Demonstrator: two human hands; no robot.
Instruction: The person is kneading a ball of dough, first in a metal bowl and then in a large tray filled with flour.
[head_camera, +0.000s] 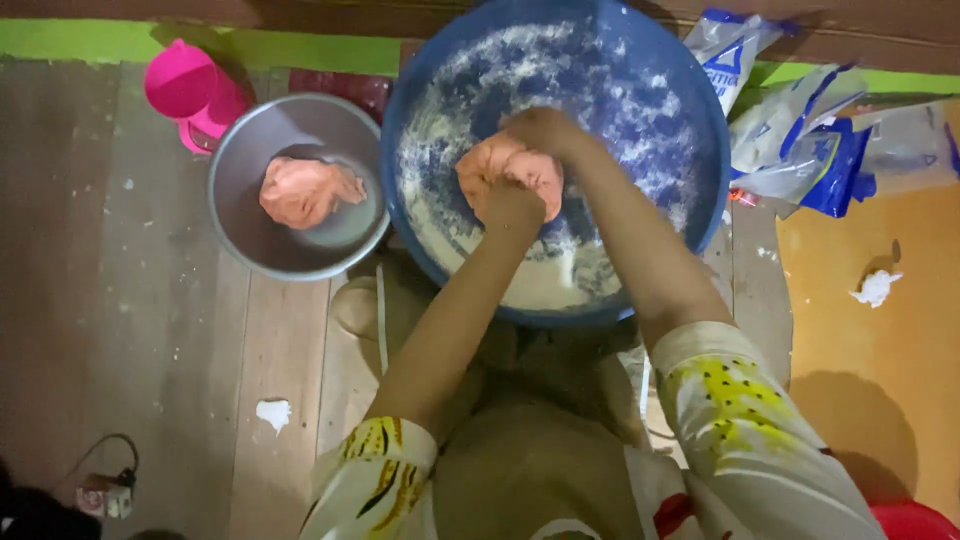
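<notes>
A lump of orange-pink dough (520, 165) lies in the middle of a large blue basin (690, 90) dusted with white flour. My left hand (508, 205) presses on the near side of the lump with closed fingers. My right hand (545, 130) curls over its far side, so both hands grip the same lump. A second orange-pink dough piece (305, 190) rests in a grey metal bowl (250, 150) to the left of the basin, untouched.
A pink plastic jug (190, 90) stands behind the metal bowl. Crumpled blue-and-white plastic bags (810, 140) lie right of the basin. White dough scraps sit on the wooden floor (150, 300) and on the orange mat (875, 287). My knees are under the basin.
</notes>
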